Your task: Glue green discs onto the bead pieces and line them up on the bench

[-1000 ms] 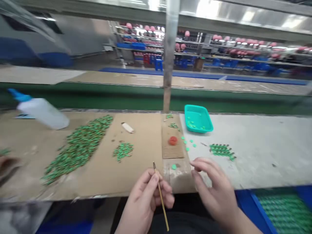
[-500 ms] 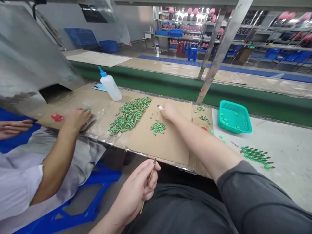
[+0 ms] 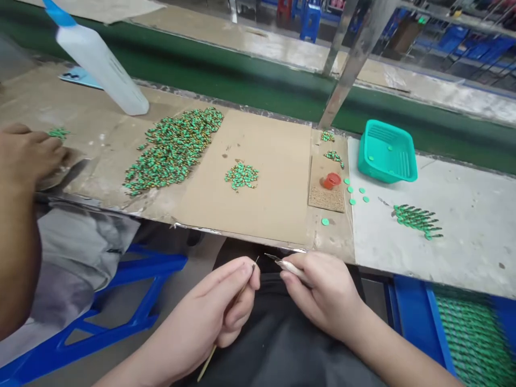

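Bench [image 3: 336, 242] beyond lap [image 3: 286, 338]. Heap [image 3: 173, 150] of green bits on left part; bottle [image 3: 107, 72] beyond heap; basket [image 3: 377, 171] at right. Left hand [image 3: 228, 303] above lap, closed round stick [image 3: 207, 363]. Right hand [image 3: 322, 287] beside it, gripping knife [image 3: 293, 269] (blade tip just short of stick's upper end). Green discs [image 3: 352, 202] loose beside basket.

Green panel [image 3: 258, 88] behind bench at 12. Blue stool [image 3: 310, 21] at 1, red stool [image 3: 284, 7] at 12. Metal post [image 3: 357, 59] leaning at 1. Blue plastic frame [image 3: 161, 263] at 8.
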Available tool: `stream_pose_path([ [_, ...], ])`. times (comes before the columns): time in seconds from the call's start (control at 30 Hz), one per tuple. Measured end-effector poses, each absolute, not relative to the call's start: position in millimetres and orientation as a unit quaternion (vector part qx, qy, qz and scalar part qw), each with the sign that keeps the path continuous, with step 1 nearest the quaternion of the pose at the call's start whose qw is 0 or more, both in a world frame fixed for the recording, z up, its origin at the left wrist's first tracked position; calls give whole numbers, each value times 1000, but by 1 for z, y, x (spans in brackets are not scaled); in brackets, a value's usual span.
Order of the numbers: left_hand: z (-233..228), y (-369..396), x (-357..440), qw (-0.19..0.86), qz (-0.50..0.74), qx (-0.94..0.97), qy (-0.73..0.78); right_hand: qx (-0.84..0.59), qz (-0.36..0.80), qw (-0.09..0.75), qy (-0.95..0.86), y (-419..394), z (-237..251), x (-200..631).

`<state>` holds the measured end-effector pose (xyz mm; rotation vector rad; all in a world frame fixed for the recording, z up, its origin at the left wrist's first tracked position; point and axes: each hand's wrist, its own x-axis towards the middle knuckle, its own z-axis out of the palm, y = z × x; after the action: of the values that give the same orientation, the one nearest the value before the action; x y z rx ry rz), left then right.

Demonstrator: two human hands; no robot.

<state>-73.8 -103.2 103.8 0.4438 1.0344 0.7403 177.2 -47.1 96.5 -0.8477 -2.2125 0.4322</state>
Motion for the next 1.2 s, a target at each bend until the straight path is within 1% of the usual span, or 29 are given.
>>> stream_pose_path([
  [0.1, 106, -105, -70, 796, 317, 193, 478, -319, 133, 352, -870, -48, 96, 172],
  [0.23, 105, -110, -67, 801, 300, 210, 474, -310, 128, 330, -882, -50, 100, 172],
  [0.37, 103, -115, -65, 797, 291, 212, 484, -339, 121, 322, -876, -54, 98, 175],
  [0.53, 109, -118, -67, 790, 296, 204, 497, -314, 144, 328, -879, -53, 93, 171],
  [0.63, 111, -121, -71, 781, 293, 201, 513, -337, 140, 318, -875, -51, 88, 167],
  [0.7, 112, -123, -73, 778, 294, 201, 518, -336, 157, 328, -869, -50, 85, 166],
  [0.8, 112, -125, -74, 778, 303, 189, 517, -283, 180, 335, -881, -51, 84, 164],
  [0.93, 113, -124, -74, 786, 297, 181, 511, -309, 175, 339, -871, -51, 84, 163],
  [1.03, 115, -121, -73, 795, 293, 175, 501, -283, 197, 355, -869, -50, 84, 161],
  [1.1, 116, -119, -71, 800, 295, 172, 494, -271, 182, 348, -879, -50, 84, 161],
  [1.2, 117, -117, -69, 801, 295, 177, 490, -315, 127, 337, -878, -49, 85, 161],
])
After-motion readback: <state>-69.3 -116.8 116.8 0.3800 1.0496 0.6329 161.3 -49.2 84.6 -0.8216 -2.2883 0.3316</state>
